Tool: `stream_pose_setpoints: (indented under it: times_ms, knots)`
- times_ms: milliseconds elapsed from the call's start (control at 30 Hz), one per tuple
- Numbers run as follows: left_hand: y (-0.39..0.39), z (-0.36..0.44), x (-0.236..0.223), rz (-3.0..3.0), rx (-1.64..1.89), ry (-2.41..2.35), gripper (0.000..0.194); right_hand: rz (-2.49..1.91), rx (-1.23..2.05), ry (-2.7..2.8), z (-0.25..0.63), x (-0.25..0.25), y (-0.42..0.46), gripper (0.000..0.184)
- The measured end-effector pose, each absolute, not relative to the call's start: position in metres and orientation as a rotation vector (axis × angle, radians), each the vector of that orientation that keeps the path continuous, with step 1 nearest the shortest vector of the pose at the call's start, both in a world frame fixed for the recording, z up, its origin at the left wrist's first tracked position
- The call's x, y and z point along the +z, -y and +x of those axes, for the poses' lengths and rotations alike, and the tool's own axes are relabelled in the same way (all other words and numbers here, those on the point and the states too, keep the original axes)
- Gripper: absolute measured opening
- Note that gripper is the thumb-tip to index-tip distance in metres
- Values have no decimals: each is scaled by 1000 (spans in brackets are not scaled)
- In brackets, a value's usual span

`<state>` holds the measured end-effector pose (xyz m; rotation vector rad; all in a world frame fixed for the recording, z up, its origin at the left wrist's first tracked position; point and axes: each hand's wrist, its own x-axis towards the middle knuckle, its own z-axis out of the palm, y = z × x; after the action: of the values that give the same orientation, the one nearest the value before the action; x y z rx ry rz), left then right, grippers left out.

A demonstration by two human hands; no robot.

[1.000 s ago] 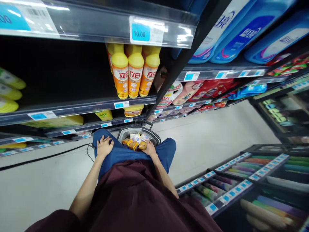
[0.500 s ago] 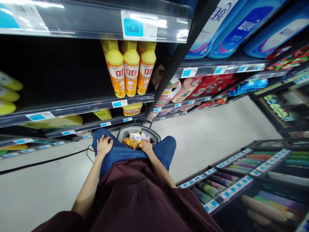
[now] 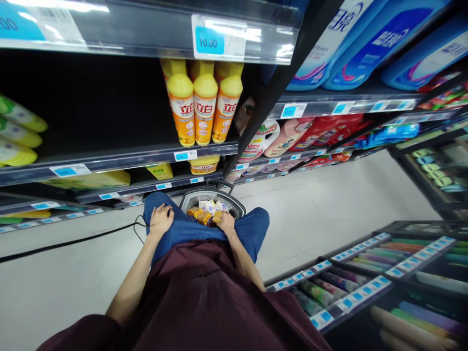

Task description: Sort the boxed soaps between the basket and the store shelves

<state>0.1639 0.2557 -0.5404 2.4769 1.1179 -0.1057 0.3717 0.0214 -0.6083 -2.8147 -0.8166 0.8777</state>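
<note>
My left hand [image 3: 161, 220] lies on my left knee, fingers spread over the blue jeans, holding nothing. Between my knees stands a grey shopping basket [image 3: 239, 208] with a dark handle. Inside it are several small yellow-and-brown packs [image 3: 203, 218] and white packs [image 3: 207, 205] with coloured print. My right hand [image 3: 226, 222] reaches over the near rim, its fingers closed on a small tan-yellow pack [image 3: 218, 216] at the right of the heap. The fingertips are partly hidden, and the pack's print is too small to read.
Yellow-and-orange detergent bottles [image 3: 204, 107] stand on the shelf ahead, above a lower shelf edge [image 3: 146, 186] close to the basket. Blue bottles [image 3: 383, 53] fill the upper right. A black cable [image 3: 73, 242] runs left of my knee. Another shelf rack [image 3: 358, 287] stands behind right.
The tan-yellow pack in my right hand has shifted slightly and shows more of its face. My left hand stays on the knee. The whole view has moved a little.
</note>
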Motion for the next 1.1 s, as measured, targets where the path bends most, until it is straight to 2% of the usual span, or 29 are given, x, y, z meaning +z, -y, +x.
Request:
stream_pose_setpoints:
  times_ms: [200,333,467,700,833,1000,1100]
  knots:
    - [-240,155,-540,2628,22,-1000,43,-2745,774,650,374,-594,-13,64]
    - [-235,155,-538,2635,42,-996,43,-2477,616,300,375,-585,-7,64]
    - [-226,162,-534,2667,46,-942,41,-1924,572,-54,374,-581,-2,61]
    - [-204,179,-523,2593,70,-847,38,-1020,871,-292,350,-560,12,36]
    - [-192,187,-523,2268,179,-793,33,-732,1003,-403,323,-552,19,43]
    - [-165,195,-541,1290,149,-702,40,-859,1158,-431,312,-554,21,47]
    - [-149,196,-556,847,26,-692,48,-895,1164,-408,311,-556,14,41]
